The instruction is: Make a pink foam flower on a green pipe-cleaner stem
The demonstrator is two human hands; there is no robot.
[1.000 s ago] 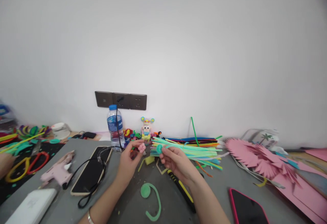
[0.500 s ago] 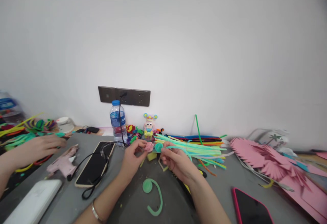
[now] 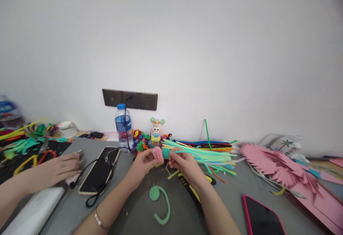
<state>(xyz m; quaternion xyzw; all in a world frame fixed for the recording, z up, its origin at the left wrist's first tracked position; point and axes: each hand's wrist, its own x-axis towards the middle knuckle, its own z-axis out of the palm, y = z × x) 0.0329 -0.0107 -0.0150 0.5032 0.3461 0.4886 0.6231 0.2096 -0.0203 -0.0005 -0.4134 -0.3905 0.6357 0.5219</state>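
Observation:
My left hand pinches a pink fuzzy piece, which looks like coiled pipe cleaner, between thumb and fingers. Right beside it, my right hand holds a small teal pipe-cleaner coil by its edge. The two pieces are very close, and I cannot tell whether they touch. On the grey table below lies a green pipe cleaner with one end wound into a flat disc. A yellow-and-black tool lies partly under my right forearm.
Pipe cleaners lie in a bundle behind my right hand. A small figure and a water bottle stand by the wall. At left, another person's hand covers a pink glue gun. Phones and pink folded paper flank me.
The pink piece has turned in my left hand and shows its ridged side. The other person's hand has moved right and down onto the glue gun.

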